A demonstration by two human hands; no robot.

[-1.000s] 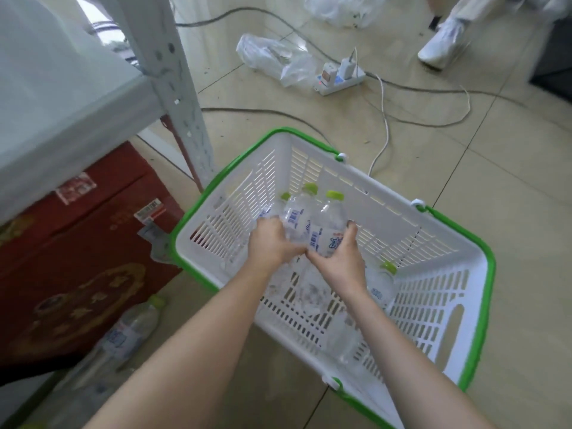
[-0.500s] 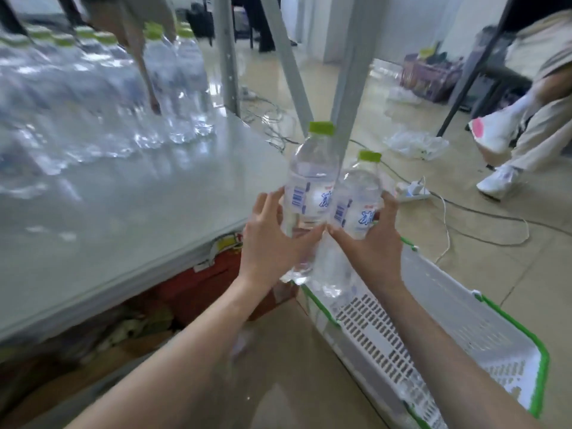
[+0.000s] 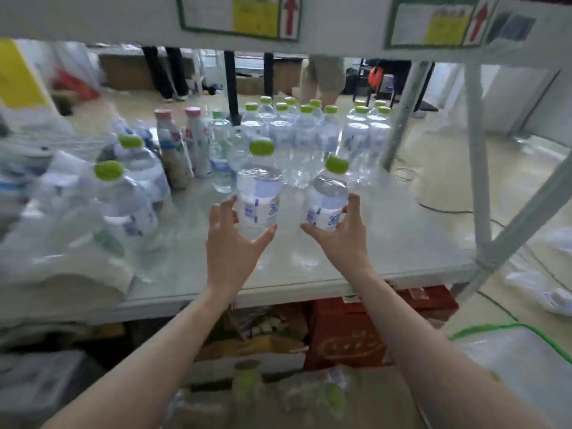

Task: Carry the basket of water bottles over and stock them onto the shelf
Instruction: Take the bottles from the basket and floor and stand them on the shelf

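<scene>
My left hand [image 3: 230, 243] grips a clear water bottle [image 3: 259, 187] with a green cap, upright over the grey shelf board [image 3: 402, 243]. My right hand [image 3: 342, 239] holds a second green-capped water bottle [image 3: 328, 196] beside it, a small gap between the two. Both bottles are over the shelf's front middle; I cannot tell whether their bases touch the board. A group of several stocked water bottles [image 3: 312, 131] stands at the back of the shelf. The white basket with the green rim [image 3: 507, 328] sits on the floor at the lower right, mostly out of frame.
Wrapped packs of bottles [image 3: 123, 193] crowd the shelf's left side, with two pink-capped bottles [image 3: 182, 144] behind them. Grey uprights and a diagonal brace [image 3: 476, 181] stand at the right. A red carton [image 3: 349, 332] and loose bottles lie under the shelf. People's legs show beyond it.
Both hands lifted a bottle each out of the basket, rose past the shelf edge, and now hold them over the shelf board. The view swung from the floor up to the shelf.
</scene>
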